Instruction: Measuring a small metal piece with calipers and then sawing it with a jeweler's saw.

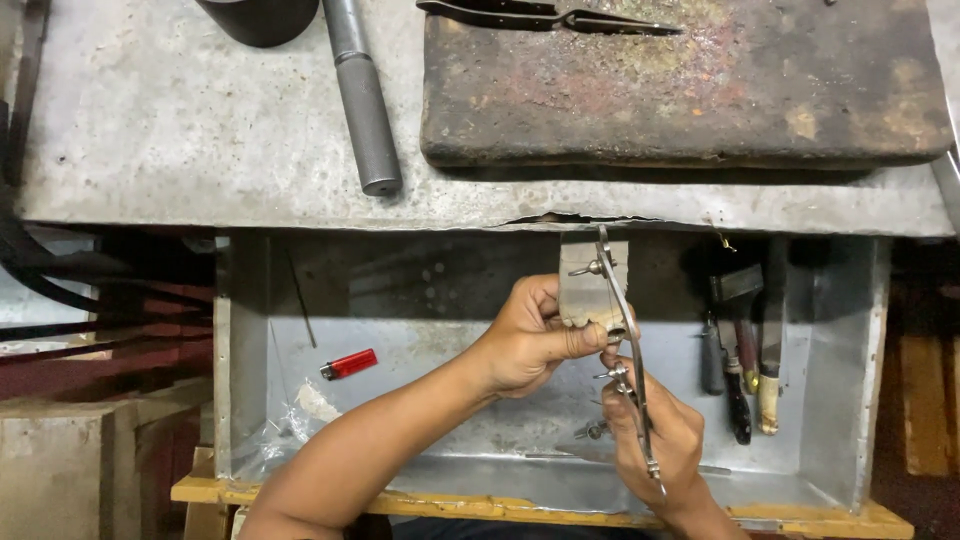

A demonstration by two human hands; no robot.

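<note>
Left hand (528, 338): fingers closed around a pale wooden peg block (585, 290) jutting from the bench edge.
Right hand (655, 435): gripping a thin metal saw frame with wing screws (628, 345), held nearly upright against the block.
Blade: too thin to tell.
Below: grey metal tray (840, 400), small red lighter (348, 364), upright hand tools (742, 350).

Your left hand (530, 345) pinches a small grey block (585, 290). Your right hand (655, 435) grips a thin metal saw frame (628, 350). A red lighter (349, 364) lies at nine o'clock in the metal tray (840, 400).
</note>
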